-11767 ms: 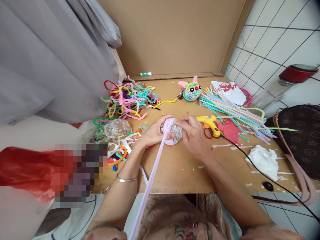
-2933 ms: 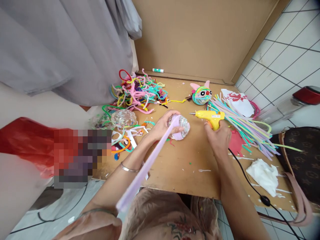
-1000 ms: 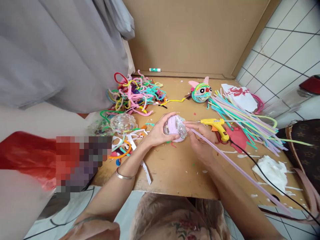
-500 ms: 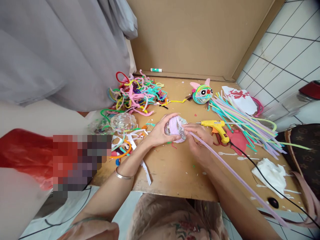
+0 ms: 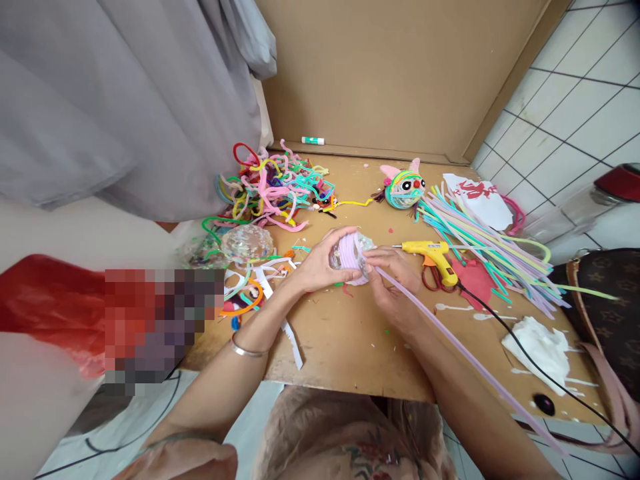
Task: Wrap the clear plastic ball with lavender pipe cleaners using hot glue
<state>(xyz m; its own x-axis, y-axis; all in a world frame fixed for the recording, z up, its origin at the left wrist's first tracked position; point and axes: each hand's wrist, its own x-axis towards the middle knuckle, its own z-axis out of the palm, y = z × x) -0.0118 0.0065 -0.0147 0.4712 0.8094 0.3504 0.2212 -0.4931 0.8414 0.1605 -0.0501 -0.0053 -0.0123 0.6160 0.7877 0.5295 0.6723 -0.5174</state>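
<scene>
My left hand (image 5: 325, 261) is closed around a clear plastic ball (image 5: 367, 241) partly wrapped in rows of lilac pipe cleaner. At the ball's right side, my right hand (image 5: 393, 277) pinches the lilac pipe cleaner (image 5: 450, 330), whose long loose end runs down to the right over my forearm. Just beyond that hand lies a yellow hot glue gun (image 5: 430, 252) with a black cord. Red-handled scissors (image 5: 431, 277) show partly beneath it.
A heap of colourful pipe cleaners (image 5: 275, 187) and another clear ball (image 5: 247, 241) are at left. A finished eared ball figure (image 5: 404, 189) stands at the back. Straight pipe cleaners (image 5: 490, 243), a crumpled tissue (image 5: 537, 350) and a brown bag (image 5: 610, 300) lie to the right.
My right hand has shifted slightly left and down along the ball, still pinching the pipe cleaner. The loose end has swung a little left. My left hand keeps its hold.
</scene>
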